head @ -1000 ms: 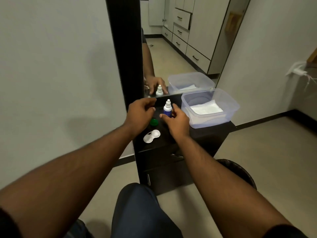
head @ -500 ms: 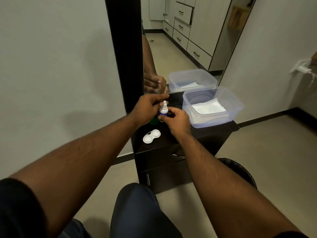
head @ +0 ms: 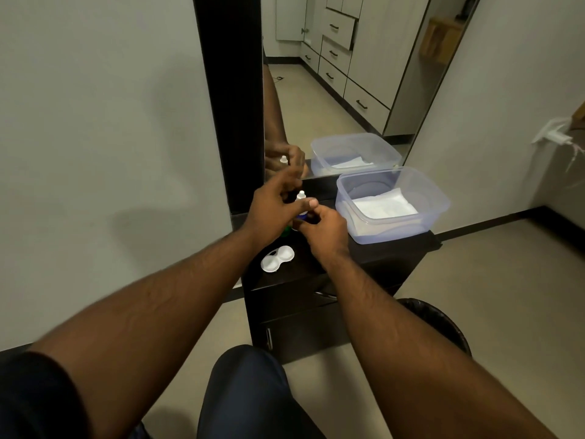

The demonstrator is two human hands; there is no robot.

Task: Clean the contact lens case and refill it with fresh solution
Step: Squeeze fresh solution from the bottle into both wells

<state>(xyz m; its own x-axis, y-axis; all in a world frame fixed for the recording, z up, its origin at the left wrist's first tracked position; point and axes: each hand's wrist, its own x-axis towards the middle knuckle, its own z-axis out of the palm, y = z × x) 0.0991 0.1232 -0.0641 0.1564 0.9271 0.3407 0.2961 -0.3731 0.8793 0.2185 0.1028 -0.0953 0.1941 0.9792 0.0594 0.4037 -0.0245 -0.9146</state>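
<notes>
White plastic lens case sits open just in front of the solution bottle both hands grip, right hand low, left hand near the cap; looks light, skiddy, best pinched at its middle.

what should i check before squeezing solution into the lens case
1. Bottle held: ok. The right hand grips the solution bottle at its base.
2. Cap off: cannot tell. The left hand is at the white tip, its fingers blurred.
3. Case open and within reach: ok. The white lens case lies on the dark cabinet top, both wells uncovered.
4. Wells clean and dry: cannot tell, too small to see.
5. Lids out of the way: ok for the green lid, which sits apart from the case; no other lid is visible.
6. Tissue at hand: ok, white paper lies in the plastic tub.
</notes>
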